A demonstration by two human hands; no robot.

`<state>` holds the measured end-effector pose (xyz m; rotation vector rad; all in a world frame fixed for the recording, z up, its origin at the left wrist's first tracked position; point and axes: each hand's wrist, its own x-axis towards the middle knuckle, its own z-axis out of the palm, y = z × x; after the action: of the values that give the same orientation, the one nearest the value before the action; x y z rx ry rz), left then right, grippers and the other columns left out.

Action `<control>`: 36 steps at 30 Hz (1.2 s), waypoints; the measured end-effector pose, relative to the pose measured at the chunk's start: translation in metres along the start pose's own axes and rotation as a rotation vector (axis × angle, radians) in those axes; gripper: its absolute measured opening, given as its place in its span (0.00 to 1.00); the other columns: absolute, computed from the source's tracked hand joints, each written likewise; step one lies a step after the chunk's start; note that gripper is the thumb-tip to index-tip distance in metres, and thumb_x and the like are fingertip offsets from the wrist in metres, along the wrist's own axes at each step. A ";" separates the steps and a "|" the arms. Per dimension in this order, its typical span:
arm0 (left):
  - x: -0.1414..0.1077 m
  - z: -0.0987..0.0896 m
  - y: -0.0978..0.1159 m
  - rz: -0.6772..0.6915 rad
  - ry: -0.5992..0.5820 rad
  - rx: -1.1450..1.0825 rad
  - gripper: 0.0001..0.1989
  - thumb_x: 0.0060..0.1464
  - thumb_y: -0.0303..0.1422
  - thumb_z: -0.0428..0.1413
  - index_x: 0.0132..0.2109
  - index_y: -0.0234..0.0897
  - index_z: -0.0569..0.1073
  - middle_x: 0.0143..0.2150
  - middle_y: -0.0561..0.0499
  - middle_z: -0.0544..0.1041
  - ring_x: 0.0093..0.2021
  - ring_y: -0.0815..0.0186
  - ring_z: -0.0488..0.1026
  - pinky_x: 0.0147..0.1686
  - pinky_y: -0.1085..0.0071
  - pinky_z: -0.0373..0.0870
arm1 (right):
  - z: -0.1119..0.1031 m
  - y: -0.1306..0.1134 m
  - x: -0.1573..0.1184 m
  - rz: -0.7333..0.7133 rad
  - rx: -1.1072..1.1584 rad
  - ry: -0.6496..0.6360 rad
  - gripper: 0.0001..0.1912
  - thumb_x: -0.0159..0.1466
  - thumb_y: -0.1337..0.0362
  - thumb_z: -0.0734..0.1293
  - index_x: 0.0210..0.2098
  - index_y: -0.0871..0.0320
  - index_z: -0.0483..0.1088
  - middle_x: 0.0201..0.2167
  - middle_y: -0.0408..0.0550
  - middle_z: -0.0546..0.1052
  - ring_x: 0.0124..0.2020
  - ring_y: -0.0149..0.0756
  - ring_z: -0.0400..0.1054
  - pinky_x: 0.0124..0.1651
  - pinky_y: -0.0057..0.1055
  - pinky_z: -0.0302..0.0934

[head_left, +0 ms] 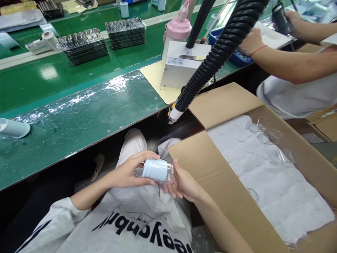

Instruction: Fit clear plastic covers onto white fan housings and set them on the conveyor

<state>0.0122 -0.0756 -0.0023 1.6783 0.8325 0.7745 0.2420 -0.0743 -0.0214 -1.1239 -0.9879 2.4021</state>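
Observation:
Above my lap I hold a light blue cylinder, lying on its side, with a clear plastic cup at its right end. My left hand grips the blue end, thumb and fingers on opposite sides. At the clear end is my right hand, its fingers curled around and under the cup. How far the cup reaches over the cylinder I cannot tell. A similar pale blue cylinder lies on the green bench at the far left.
A black corrugated hose with a white nozzle hangs ahead. At my right stands an open cardboard box with white lining and clear cups. Wrapped dark stacks, a white device and a pink-lidded bottle stand on the bench. A co-worker's arm is at right.

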 end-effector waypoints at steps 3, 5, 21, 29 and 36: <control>-0.002 0.001 0.007 -0.168 0.036 -0.066 0.30 0.55 0.44 0.64 0.62 0.40 0.67 0.57 0.40 0.73 0.52 0.55 0.74 0.47 0.63 0.76 | -0.004 0.005 -0.005 -0.417 -0.293 0.278 0.21 0.70 0.46 0.60 0.52 0.55 0.65 0.37 0.52 0.80 0.28 0.37 0.77 0.27 0.32 0.73; -0.002 0.001 0.011 -0.221 0.049 -0.090 0.30 0.56 0.45 0.63 0.61 0.40 0.67 0.56 0.41 0.72 0.50 0.57 0.74 0.45 0.65 0.76 | -0.008 0.006 -0.008 -0.750 -0.574 0.359 0.16 0.69 0.61 0.65 0.56 0.50 0.64 0.59 0.56 0.72 0.53 0.45 0.75 0.52 0.46 0.73; -0.006 -0.003 -0.001 -0.226 -0.143 -0.475 0.37 0.57 0.35 0.65 0.70 0.52 0.60 0.71 0.41 0.63 0.66 0.51 0.68 0.63 0.52 0.68 | -0.014 0.007 -0.014 -0.725 -0.507 0.153 0.21 0.64 0.58 0.74 0.57 0.42 0.75 0.60 0.50 0.75 0.57 0.50 0.74 0.53 0.44 0.74; -0.010 0.003 -0.004 -0.229 -0.152 -0.493 0.40 0.57 0.33 0.65 0.72 0.52 0.56 0.73 0.41 0.60 0.68 0.50 0.65 0.63 0.51 0.68 | -0.013 0.009 -0.016 -0.887 -0.736 0.167 0.26 0.67 0.67 0.71 0.61 0.38 0.70 0.64 0.45 0.71 0.59 0.45 0.72 0.58 0.39 0.71; -0.003 -0.001 0.005 0.024 -0.069 -0.099 0.39 0.54 0.27 0.63 0.70 0.49 0.60 0.69 0.43 0.66 0.69 0.49 0.64 0.65 0.52 0.65 | -0.006 0.003 -0.019 -0.691 -0.423 0.183 0.39 0.58 0.49 0.77 0.66 0.41 0.64 0.65 0.52 0.69 0.62 0.50 0.69 0.58 0.42 0.71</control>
<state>0.0110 -0.0785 0.0028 1.6204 0.7158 0.7581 0.2588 -0.0841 -0.0156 -0.8950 -1.5514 1.5611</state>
